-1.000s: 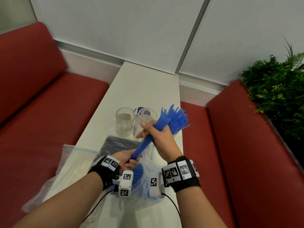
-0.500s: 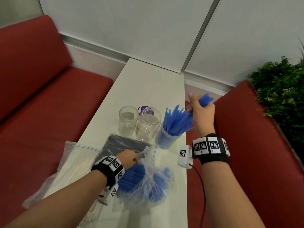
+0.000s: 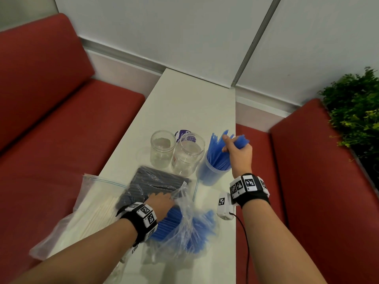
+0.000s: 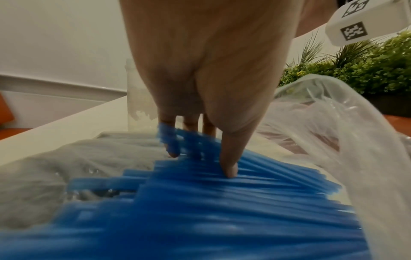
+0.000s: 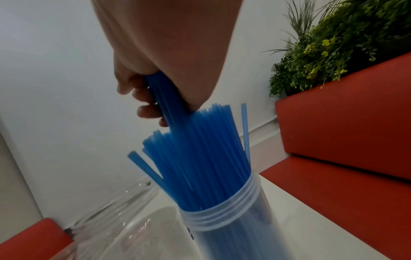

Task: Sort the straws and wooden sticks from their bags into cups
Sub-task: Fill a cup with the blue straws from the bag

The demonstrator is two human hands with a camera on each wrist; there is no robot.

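Observation:
My right hand [image 3: 238, 148] [image 5: 155, 98] grips the top ends of a bundle of blue straws [image 3: 218, 154] [image 5: 200, 158]. Their lower ends stand in a clear cup [image 3: 211, 175] [image 5: 222, 219] at the table's right edge. My left hand [image 3: 161, 203] [image 4: 200, 163] reaches into a clear plastic bag [image 3: 190, 228] of more blue straws [image 4: 222, 211]. Its thumb [image 4: 227, 168] presses on the pile with the fingers straight past the straw ends. Two empty clear cups [image 3: 163, 148] [image 3: 188, 154] stand to the left of the filled one.
A bag of dark straws [image 3: 155, 185] lies before the empty cups. A bag of pale wooden sticks [image 3: 96, 214] overhangs the narrow white table [image 3: 184, 103] on the left. Red benches [image 3: 61, 140] flank both sides. A plant [image 3: 352, 111] stands at the right.
My right hand carried the blue bundle from above the bag to the right cup and lowered it in. My left hand let go of the straws and moved into the bag's mouth.

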